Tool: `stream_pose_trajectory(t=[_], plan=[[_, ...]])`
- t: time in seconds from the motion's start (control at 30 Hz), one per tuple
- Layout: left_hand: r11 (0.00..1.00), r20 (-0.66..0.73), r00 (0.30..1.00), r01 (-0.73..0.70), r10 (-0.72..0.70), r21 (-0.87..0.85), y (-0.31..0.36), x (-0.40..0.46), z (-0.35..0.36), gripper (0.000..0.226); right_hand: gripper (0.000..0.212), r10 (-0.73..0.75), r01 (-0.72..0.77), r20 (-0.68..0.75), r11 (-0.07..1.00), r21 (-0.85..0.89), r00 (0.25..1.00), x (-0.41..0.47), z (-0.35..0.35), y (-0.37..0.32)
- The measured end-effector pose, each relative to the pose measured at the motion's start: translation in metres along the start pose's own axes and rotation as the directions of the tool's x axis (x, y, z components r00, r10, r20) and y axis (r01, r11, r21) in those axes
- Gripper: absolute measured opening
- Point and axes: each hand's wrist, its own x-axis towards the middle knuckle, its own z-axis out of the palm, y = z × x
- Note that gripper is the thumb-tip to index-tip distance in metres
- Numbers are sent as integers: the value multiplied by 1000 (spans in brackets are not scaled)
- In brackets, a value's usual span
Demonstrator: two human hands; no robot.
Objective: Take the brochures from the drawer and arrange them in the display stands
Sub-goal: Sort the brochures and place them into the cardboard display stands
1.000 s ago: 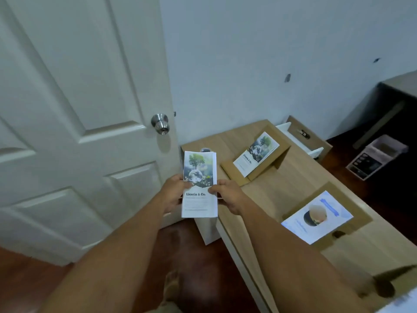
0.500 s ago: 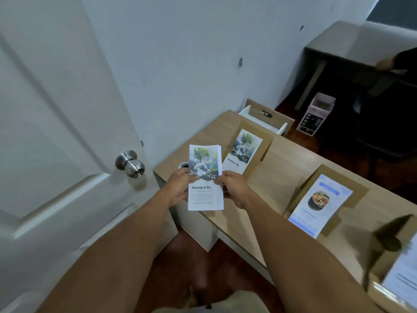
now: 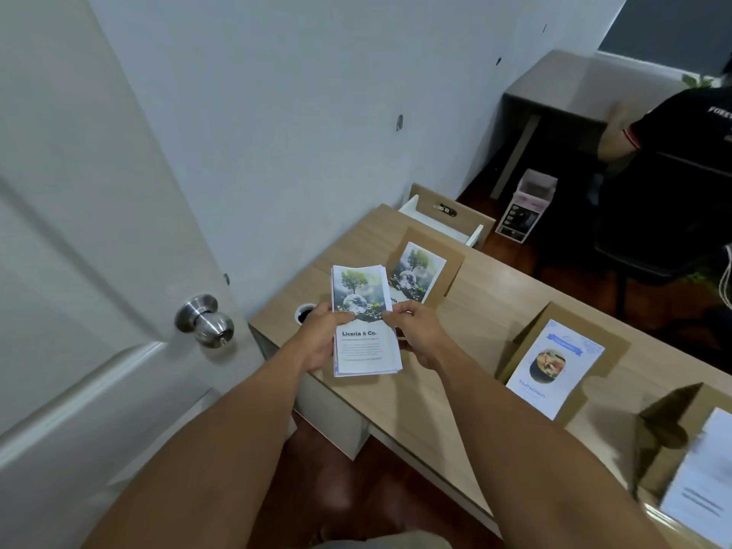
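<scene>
Both hands, left hand [image 3: 317, 342] and right hand [image 3: 420, 334], pinch a brochure stack [image 3: 364, 322] above the desk [image 3: 443, 390] corner. Stack hides the first stand's [image 3: 447, 255] lower edge; third stand [image 3: 681, 449] blurred, cut off at frame edge

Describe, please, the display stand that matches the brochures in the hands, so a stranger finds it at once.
Start at the wooden desk and look toward its far end, near the open drawer. The cardboard stand there, just behind the held brochure stack, shows the same tree-and-globe cover; the middle stand holds a blue brochure with a food picture.

Blurred stand [image 3: 673, 449] cropped right, brochure [image 3: 703, 485] perhaps unreadable
</scene>
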Motion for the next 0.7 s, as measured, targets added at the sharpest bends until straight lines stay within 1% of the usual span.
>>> stream_pose_trajectory(t=[0.07,0.13,0.17,0.23,0.33,0.43,0.5,0.53,0.63,0.7], plan=[[1000,3,1000,-17,17,8,0,3,-2,27,26,-1,1,2,1000,-11,1000,2,3,-1],[1000,-9,1000,-30,30,-7,1,5,-5,31,34,-21,21,1,1000,-11,1000,5,7,-2],[999,-17,999,-35,35,-21,0,7,-8,35,34,-34,34,2,999,-5,999,7,9,-3],[998,-49,998,-48,46,-47,0,8,-14,44,30,-58,58,9,998,-5,998,12,13,-3],[995,-84,994,-79,74,-57,2,6,-21,43,21,-63,63,20,997,-33,998,17,19,-5],[992,-94,993,-86,77,-89,6,4,-24,29,15,-60,61,19,996,-63,998,22,24,-5],[990,-107,993,-58,44,-130,9,4,-25,17,13,-54,54,9,996,-73,999,26,26,-4],[989,-120,992,-45,28,-139,10,4,-27,14,12,-49,49,9,996,-71,999,26,26,-4],[994,-123,991,-61,49,-91,8,7,-32,17,14,-55,55,26,998,-27,998,23,27,-5],[994,-121,990,-86,78,-61,5,8,-33,26,15,-67,67,52,998,3,996,23,27,-4]])
